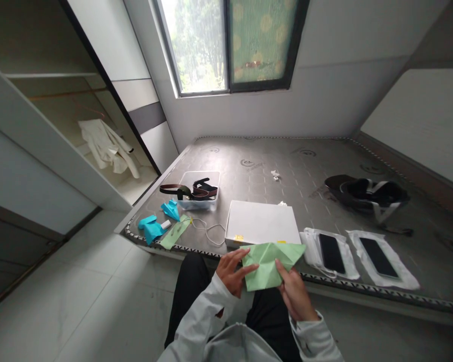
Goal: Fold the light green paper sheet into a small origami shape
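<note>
A partly folded sheet of light green paper (pixel 269 264) is held over my lap, just in front of the mattress edge. My left hand (pixel 232 272) pinches its left side, thumb on top and fingers curled under. My right hand (pixel 295 294) grips its lower right edge, fingers closed on the paper. A white flat box (pixel 262 222) lies on the mattress directly behind the paper.
On the grey mattress (pixel 287 171) lie blue folded paper pieces (pixel 153 229), a green paper strip (pixel 175 233), a clear tub (pixel 200 190) with dark belts, two phones in white sleeves (pixel 331 253) (pixel 379 258) and a dark headset (pixel 368 193). An open wardrobe (pixel 60 130) stands at left.
</note>
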The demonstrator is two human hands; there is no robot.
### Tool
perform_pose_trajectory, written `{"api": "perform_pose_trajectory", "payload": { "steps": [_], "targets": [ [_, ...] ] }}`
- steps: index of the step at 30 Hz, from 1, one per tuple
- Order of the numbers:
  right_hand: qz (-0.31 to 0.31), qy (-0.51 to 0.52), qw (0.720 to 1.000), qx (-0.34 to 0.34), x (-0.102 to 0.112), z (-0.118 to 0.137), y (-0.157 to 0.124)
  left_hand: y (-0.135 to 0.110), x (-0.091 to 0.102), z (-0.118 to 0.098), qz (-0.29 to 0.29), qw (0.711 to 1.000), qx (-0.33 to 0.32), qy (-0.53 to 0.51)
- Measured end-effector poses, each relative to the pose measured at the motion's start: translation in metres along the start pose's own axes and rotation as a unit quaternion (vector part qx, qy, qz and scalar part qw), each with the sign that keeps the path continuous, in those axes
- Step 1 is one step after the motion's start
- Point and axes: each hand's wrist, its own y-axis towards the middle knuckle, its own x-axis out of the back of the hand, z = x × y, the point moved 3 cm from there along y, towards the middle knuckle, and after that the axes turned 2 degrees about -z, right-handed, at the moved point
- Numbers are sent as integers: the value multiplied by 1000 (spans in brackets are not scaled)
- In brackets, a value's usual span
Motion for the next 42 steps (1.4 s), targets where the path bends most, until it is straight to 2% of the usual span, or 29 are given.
{"api": "perform_pose_trajectory", "payload": {
  "steps": [1,3,5,7,9,11,14,16,17,20,25,27,30,32,34,36,39,42],
  "targets": [
    [16,31,999,-24,-2,2,-2,-2,3,0,7,996,-58,62],
    [30,41,997,-52,-3,7,-6,-5,6,3,10,984,-117,134],
    [48,26,996,-66,-4,9,-10,-7,7,6,-8,980,-134,145],
    [64,0,995,-74,-4,8,-13,-6,5,8,-24,985,-123,116],
    [74,-33,993,-86,-4,5,-14,-3,1,11,-26,996,-58,69],
    [82,-61,990,-99,-4,3,-14,-1,-6,17,-21,998,66,13],
    [98,-74,987,-101,-7,2,-16,-2,-18,25,5,963,264,-50],
    [111,-71,988,-84,-9,3,-17,-4,-22,26,13,936,348,-52],
    [115,-70,988,-72,-10,3,-17,-4,-22,25,10,929,368,-43],
    [117,-65,990,-41,-13,2,-16,0,-17,19,-26,931,364,-4],
    [70,-26,997,0,-13,3,-15,4,-9,11,-84,928,363,26],
    [86,-36,995,43,-13,6,-17,4,-8,11,-105,921,375,21],
    [146,-129,977,89,-15,8,-19,4,-8,10,-122,914,386,0],
    [136,-192,966,110,-15,7,-18,5,-9,9,-133,917,375,-21],
    [90,-211,963,140,-15,8,-17,5,-9,8,-153,916,367,-55],
    [49,-205,963,171,-18,12,-19,4,-11,9,-175,903,381,-96],
    [21,-174,965,194,-23,17,-23,1,-16,13,-189,875,410,-172],
    [10,-134,972,193,-24,22,-26,1,-21,16,-157,854,421,-263]
  ]
}}
